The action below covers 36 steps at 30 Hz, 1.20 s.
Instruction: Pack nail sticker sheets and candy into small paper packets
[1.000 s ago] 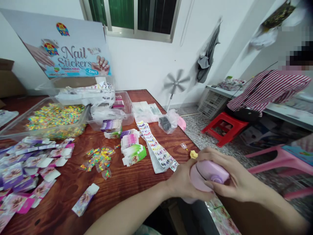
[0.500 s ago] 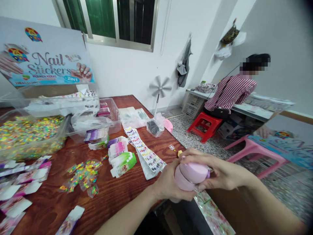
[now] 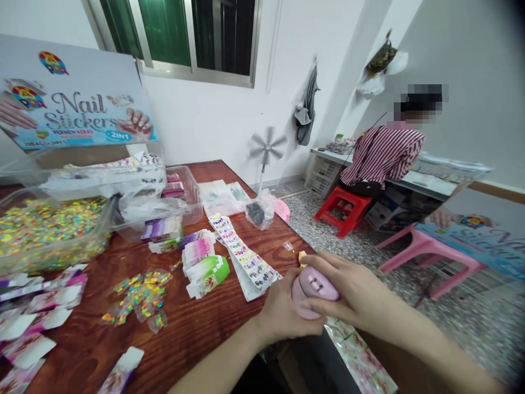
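Observation:
A pink bottle (image 3: 305, 306) with a rounded pink lid (image 3: 318, 283) is at the table's right edge. My left hand (image 3: 281, 309) wraps around the bottle's body. The fingers and thumb of my right hand (image 3: 348, 284) grip the lid from the right side. A small raised piece shows on top of the lid. Much of the bottle's lower part is hidden by my hands. Just left of them lies a strip of nail stickers (image 3: 250, 254), and a small yellow piece (image 3: 302, 257) sits behind my right fingers.
On the brown table (image 3: 197, 328) are flattened small boxes (image 3: 205, 268), a pile of candy packets (image 3: 143, 295) and a clear tub of candies (image 3: 53, 224). A printed carton (image 3: 94, 104) stands behind. A person (image 3: 385, 148) sits on a red stool (image 3: 348, 210); a pink stool (image 3: 447, 251) is nearer.
My right hand has turned the lid, so its raised piece now faces up toward me. My left hand stays around the bottle. The seated person has shifted slightly in view.

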Motion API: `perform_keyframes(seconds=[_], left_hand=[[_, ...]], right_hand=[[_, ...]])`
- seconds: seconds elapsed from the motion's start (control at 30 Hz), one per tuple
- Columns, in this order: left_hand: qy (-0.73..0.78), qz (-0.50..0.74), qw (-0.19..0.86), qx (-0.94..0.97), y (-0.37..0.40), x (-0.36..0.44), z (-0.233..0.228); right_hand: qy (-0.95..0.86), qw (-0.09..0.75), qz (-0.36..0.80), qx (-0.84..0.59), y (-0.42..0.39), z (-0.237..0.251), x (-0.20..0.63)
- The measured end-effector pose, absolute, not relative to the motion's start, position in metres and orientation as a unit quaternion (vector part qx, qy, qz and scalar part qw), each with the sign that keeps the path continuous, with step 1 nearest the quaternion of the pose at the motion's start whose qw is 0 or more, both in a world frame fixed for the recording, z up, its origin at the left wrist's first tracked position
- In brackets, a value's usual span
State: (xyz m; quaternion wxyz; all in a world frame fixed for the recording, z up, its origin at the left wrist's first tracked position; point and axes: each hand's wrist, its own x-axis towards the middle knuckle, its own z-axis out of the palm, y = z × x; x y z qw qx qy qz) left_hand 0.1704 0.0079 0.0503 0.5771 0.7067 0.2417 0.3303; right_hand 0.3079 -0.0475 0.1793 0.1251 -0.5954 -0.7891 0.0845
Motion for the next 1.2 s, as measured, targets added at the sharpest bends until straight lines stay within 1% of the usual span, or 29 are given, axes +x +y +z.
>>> perform_keyframes(seconds=[0.07, 0.2, 0.33, 0.4, 0.57, 0.63, 0.73, 0.8, 0.83, 0.93, 1.0, 1.07, 1.13, 1.2], left_hand=[[0.215, 0.326, 0.583, 0.713, 0.010, 0.170, 0.052], [0.150, 0.303, 0.615, 0.713, 0.016, 0.163, 0.058], [0.112, 0.281, 0.647, 0.700, 0.018, 0.158, 0.063], [0.121, 0.290, 0.646, 0.695, 0.016, 0.158, 0.061], [0.175, 0.317, 0.620, 0.696, 0.013, 0.161, 0.053], [0.184, 0.322, 0.617, 0.694, 0.014, 0.161, 0.054], [0.193, 0.329, 0.618, 0.688, 0.015, 0.160, 0.058], [0.194, 0.330, 0.617, 0.687, 0.016, 0.159, 0.062], [0.191, 0.329, 0.617, 0.689, 0.017, 0.158, 0.063], [0.161, 0.325, 0.615, 0.700, 0.019, 0.156, 0.064], [0.141, 0.329, 0.615, 0.702, 0.020, 0.155, 0.063], [0.128, 0.338, 0.613, 0.703, 0.020, 0.154, 0.063], [0.119, 0.347, 0.609, 0.703, 0.020, 0.153, 0.064], [0.114, 0.348, 0.606, 0.706, 0.019, 0.151, 0.067]], right_hand=[[-0.801, 0.122, 0.105, -0.576, -0.048, 0.181, 0.303], [-0.848, 0.133, 0.187, -0.478, -0.042, 0.189, 0.310], [-0.881, 0.154, 0.235, -0.381, -0.037, 0.192, 0.320], [-0.880, 0.163, 0.235, -0.380, -0.037, 0.193, 0.321], [-0.859, 0.187, 0.192, -0.437, -0.041, 0.190, 0.320], [-0.854, 0.228, 0.191, -0.428, -0.040, 0.183, 0.324], [-0.833, 0.330, 0.190, -0.402, -0.036, 0.169, 0.331], [-0.823, 0.374, 0.185, -0.385, -0.034, 0.164, 0.333], [-0.825, 0.381, 0.178, -0.378, -0.034, 0.162, 0.334], [-0.843, 0.364, 0.167, -0.360, -0.036, 0.164, 0.332], [-0.827, 0.394, 0.178, -0.360, -0.036, 0.165, 0.331], [-0.766, 0.478, 0.211, -0.374, -0.036, 0.165, 0.330], [-0.666, 0.581, 0.258, -0.390, -0.035, 0.162, 0.329], [-0.555, 0.659, 0.311, -0.402, -0.033, 0.159, 0.328]])
